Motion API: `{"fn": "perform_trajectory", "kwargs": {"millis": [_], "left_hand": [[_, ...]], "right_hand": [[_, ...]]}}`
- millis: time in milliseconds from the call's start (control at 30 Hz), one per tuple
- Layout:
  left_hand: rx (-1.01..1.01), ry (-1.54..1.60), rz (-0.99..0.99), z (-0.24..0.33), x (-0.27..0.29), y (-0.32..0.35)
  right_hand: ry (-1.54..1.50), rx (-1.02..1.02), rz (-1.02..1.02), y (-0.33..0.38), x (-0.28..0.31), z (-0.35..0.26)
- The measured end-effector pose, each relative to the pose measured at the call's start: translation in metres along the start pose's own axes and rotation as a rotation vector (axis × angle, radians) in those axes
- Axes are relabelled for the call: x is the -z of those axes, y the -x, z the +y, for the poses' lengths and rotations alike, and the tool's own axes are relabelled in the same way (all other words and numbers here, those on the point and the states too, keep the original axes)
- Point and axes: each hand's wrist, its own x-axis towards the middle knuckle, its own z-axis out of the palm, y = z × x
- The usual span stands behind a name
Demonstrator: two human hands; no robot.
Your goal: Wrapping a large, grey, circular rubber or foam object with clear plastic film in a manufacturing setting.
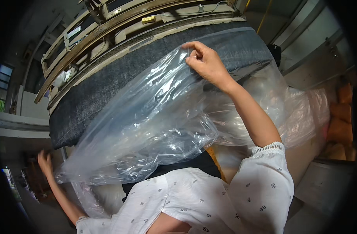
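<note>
A large sheet of clear plastic film [147, 117] spreads across the middle, wrinkled and shiny, in front of my body. My right hand [209, 64] is closed in a pinch on its raised far edge, thumb against the fingers. From there the film slopes down to the left. Beyond my right forearm it continues over a dark grey cloth surface [92, 97]. At the far left my left hand [45, 159] is held out, slightly blurred, with its fingers apart. It is close to the film's left end and appears to hold nothing.
Behind the dark cloth runs a long machine frame with a wooden rail [69, 64]; a small yellow object [148, 19] lies on it. Pinkish plastic film [309, 115] bunches at the right, near orange-brown stacked items [339, 123]. A white box-like thing [322, 183] stands lower right.
</note>
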Motion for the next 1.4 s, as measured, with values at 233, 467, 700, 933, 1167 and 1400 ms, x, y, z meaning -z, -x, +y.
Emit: {"fn": "perform_trajectory", "kwargs": {"millis": [233, 467, 700, 933, 1167, 1400], "left_hand": [[-0.54, 1.036, -0.123, 0.468, 0.09, -0.094], [-1.024, 1.074, 0.135, 0.612, 0.091, -0.104], [-0.442, 1.961, -0.626, 0.617, 0.061, -0.089], [0.09, 2.391, -0.593, 0.604, 0.03, -0.087], [0.223, 1.956, -0.029, 0.406, -0.076, -0.162], [0.165, 0.483, 0.436, 0.031, -0.16, -0.132]], "right_hand": [[0.022, -0.021, 0.003, 0.018, 0.006, -0.01], [-0.311, -0.09, -0.118, 0.023, 0.006, -0.017], [0.204, 0.107, -0.03, 0.005, 0.063, -0.04], [0.409, 0.174, -0.162, -0.011, 0.035, -0.041], [1.021, 0.163, -0.624, 0.101, 0.098, 0.058], [2.026, -0.475, -0.414, 0.104, 0.307, 0.058]]}}
